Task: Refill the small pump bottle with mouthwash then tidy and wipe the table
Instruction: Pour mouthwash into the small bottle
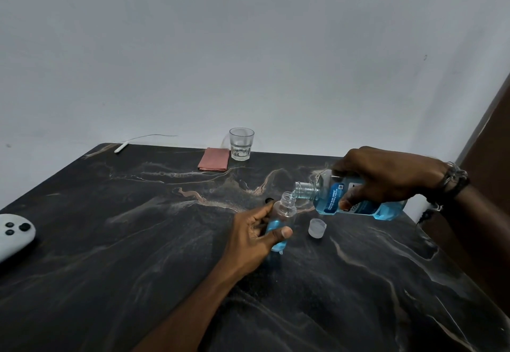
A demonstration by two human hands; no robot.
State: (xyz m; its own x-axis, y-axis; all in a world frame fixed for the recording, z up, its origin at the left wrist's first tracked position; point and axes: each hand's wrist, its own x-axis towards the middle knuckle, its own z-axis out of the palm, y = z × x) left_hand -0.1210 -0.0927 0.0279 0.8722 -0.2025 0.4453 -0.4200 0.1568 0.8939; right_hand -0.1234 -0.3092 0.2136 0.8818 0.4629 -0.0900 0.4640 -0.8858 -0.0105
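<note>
A small clear bottle (287,209) stands on the dark marble table (138,255), its neck uncapped and its lower half blue with liquid. My left hand (255,237) grips it around the body. My right hand (386,179) holds the large blue mouthwash bottle (331,195) tipped on its side, its open mouth right at the small bottle's neck, with liquid running in. A translucent white cap (317,228) lies on the table just right of the small bottle.
A folded pink cloth (214,159) and a clear glass tumbler (241,144) sit at the table's far edge by the wall. A white stick with a thin cable (121,147) lies at the back left. A white controller (13,234) rests at the left edge.
</note>
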